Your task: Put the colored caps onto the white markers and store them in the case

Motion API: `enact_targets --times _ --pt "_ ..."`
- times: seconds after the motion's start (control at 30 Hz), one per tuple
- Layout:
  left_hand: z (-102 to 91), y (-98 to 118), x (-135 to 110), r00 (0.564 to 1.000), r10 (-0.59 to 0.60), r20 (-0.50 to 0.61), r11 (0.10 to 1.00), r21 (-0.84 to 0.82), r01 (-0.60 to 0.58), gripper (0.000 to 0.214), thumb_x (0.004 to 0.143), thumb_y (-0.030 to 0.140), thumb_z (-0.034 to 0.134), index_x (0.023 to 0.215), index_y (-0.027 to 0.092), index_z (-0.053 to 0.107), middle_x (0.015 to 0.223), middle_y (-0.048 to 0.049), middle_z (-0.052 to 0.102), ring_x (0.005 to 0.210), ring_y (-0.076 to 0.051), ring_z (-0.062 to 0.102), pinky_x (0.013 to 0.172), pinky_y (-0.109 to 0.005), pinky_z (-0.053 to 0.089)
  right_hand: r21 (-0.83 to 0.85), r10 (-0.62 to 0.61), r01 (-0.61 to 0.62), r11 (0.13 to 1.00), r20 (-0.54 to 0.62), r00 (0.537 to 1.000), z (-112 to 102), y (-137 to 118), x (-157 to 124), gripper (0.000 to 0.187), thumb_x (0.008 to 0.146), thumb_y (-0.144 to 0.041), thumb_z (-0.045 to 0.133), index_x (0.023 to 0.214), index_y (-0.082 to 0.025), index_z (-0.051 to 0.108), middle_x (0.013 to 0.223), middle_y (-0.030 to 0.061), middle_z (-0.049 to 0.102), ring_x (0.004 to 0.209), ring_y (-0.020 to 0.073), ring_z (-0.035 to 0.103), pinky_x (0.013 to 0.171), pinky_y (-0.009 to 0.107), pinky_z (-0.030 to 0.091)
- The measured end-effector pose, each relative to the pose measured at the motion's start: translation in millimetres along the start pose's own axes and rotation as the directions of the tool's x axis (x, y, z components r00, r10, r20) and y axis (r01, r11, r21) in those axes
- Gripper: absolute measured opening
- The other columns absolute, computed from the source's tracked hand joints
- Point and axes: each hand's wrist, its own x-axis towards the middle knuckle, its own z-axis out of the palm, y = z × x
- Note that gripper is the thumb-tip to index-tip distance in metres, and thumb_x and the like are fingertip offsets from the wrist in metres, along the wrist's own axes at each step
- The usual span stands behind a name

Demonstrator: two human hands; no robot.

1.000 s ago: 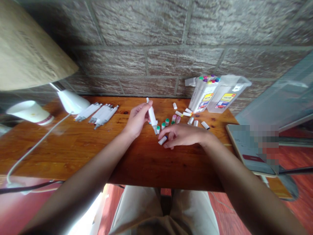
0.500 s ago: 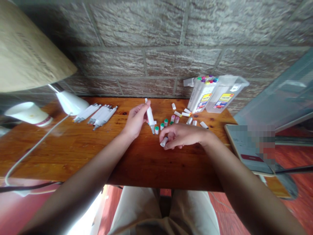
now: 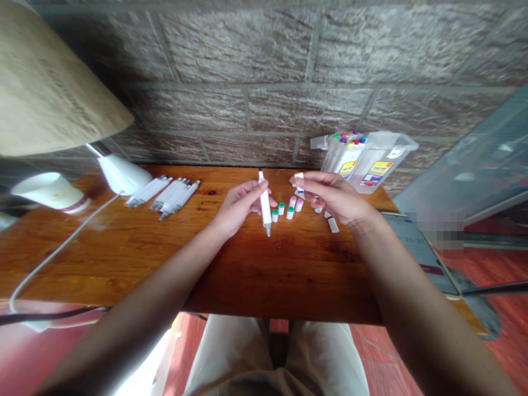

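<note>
My left hand (image 3: 239,208) is closed around a white marker (image 3: 265,206) with its cap off, its grey end pointing down towards me. Between the thumb and fingers of my right hand (image 3: 336,195) is a white marker cap (image 3: 299,177). Green-topped caps (image 3: 281,208) and pink-topped caps (image 3: 299,205) stand upright on the table between the hands. Just below my right hand lies a white cap (image 3: 333,224) on its side. More loose caps are partly hidden behind that hand.
Uncapped markers (image 3: 180,195) lie in groups at the left, near a lamp (image 3: 124,175) and a paper cup (image 3: 51,191). Clear plastic cases (image 3: 388,159), one filled with colourful markers (image 3: 348,144), stand at the back right. A tablet-like device (image 3: 424,247) rests at the right edge.
My right hand has moved up and away from the near middle, and the cap in it is now raised. A cap now lies below that hand. My left hand has shifted slightly right with the marker.
</note>
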Motion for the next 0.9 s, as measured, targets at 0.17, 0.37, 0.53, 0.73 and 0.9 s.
enact_targets --times 0.17,0.37,0.53,0.73,0.9 --pt "1.1 2 -4 0.994 -0.020 0.110 0.999 -0.041 0.025 0.051 0.069 0.060 0.083 0.087 0.016 0.067 0.069 -0.0042 0.073 0.057 -0.017 0.069 0.052 -0.024 0.052 0.139 -0.011 0.013 0.990 -0.016 1.000 4 -1 2 0.031 0.071 -0.038 0.087 0.090 -0.019 0.072 0.070 -0.0022 0.060 0.052 0.0046 0.039 0.043 0.021 0.023" --pt "1.4 5 -8 0.977 -0.053 0.207 0.998 -0.028 0.060 0.051 0.065 0.060 0.086 0.082 0.015 0.069 0.065 -0.0046 0.072 0.061 -0.018 0.071 0.057 -0.025 0.055 0.124 0.000 -0.014 0.992 0.115 0.993 13 1 -2 0.037 0.067 -0.036 0.090 0.081 -0.019 0.060 0.065 -0.0059 0.058 0.050 0.0032 0.040 0.045 0.019 0.024" --pt "1.1 8 -11 0.964 -0.055 0.259 0.997 -0.032 0.065 0.050 0.064 0.060 0.087 0.075 0.015 0.069 0.059 -0.0030 0.068 0.055 -0.015 0.068 0.058 -0.025 0.055 0.191 -0.022 0.009 0.981 0.069 0.997 9 -2 -2 0.036 0.069 -0.034 0.089 0.078 -0.020 0.057 0.068 -0.0056 0.057 0.051 0.0027 0.039 0.044 0.019 0.024" --pt "-2.3 6 -7 0.979 0.007 0.203 0.996 -0.089 0.012 0.048 0.069 0.058 0.085 0.079 0.013 0.069 0.060 -0.0028 0.069 0.056 -0.015 0.069 0.056 -0.022 0.055 0.306 0.002 0.078 0.949 -0.254 0.967 -23 -13 5 0.046 0.062 -0.037 0.092 0.078 -0.023 0.052 0.074 -0.0057 0.060 0.048 0.0026 0.034 0.036 0.019 0.021" --pt "-4.2 3 -5 0.987 0.038 0.159 0.996 -0.087 -0.024 0.047 0.072 0.057 0.083 0.082 0.013 0.068 0.061 -0.0020 0.071 0.055 -0.016 0.070 0.055 -0.022 0.054 0.334 0.027 0.099 0.937 -0.354 0.935 -41 -12 10 0.046 0.059 -0.036 0.092 0.081 -0.023 0.054 0.077 -0.0061 0.064 0.047 0.0019 0.035 0.036 0.018 0.023"
